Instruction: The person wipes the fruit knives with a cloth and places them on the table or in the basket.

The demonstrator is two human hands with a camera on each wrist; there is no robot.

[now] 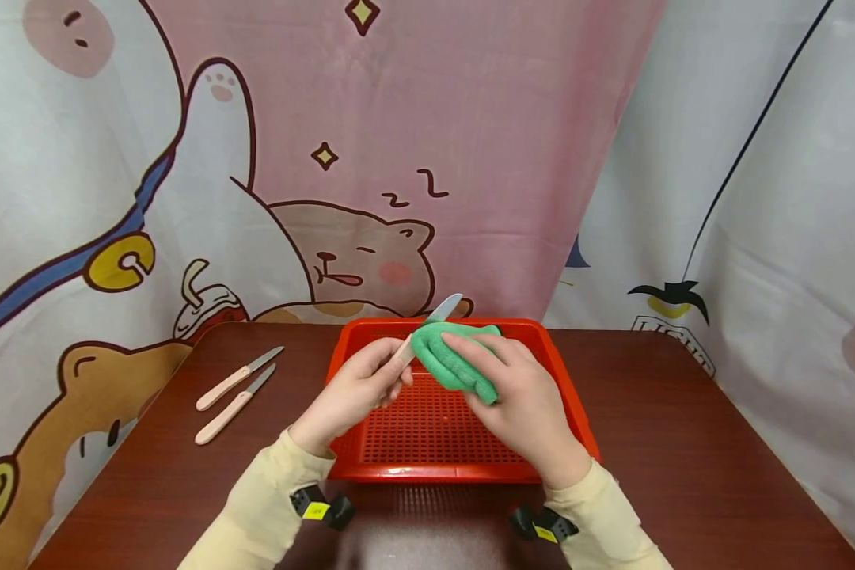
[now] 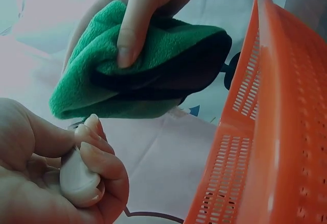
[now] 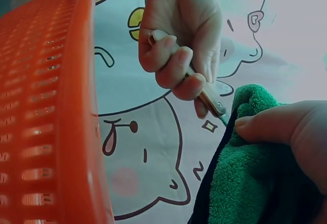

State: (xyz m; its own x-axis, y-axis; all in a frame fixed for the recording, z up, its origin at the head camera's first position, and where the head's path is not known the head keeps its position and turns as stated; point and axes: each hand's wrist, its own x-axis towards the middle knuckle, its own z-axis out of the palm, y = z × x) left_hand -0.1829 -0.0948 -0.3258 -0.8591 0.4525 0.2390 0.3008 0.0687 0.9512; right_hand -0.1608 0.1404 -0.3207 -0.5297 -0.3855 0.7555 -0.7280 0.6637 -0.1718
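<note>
Head view: a knife (image 1: 443,309) with a pale handle is held by the grip of the left hand (image 1: 356,388), whose thumb and fingers are closed around that handle. The blade is pointed up and away, and part of it is covered by a folded green cloth (image 1: 452,368), beyond which the tip is left showing. The cloth is clasped by the grip of the right hand (image 1: 527,392); in the left wrist view, its thumb is seen pressed against the fabric. Both hands are held above a red basket (image 1: 456,473) with a perforated floor, which is set on a brown desk (image 1: 655,404). To the left of the basket, a second knife (image 1: 244,374) and a third knife (image 1: 237,402) are laid side by side, apart, with their blades pointed away. Behind the desk, a curtain (image 1: 513,158) printed with cartoon animals is hung.
</note>
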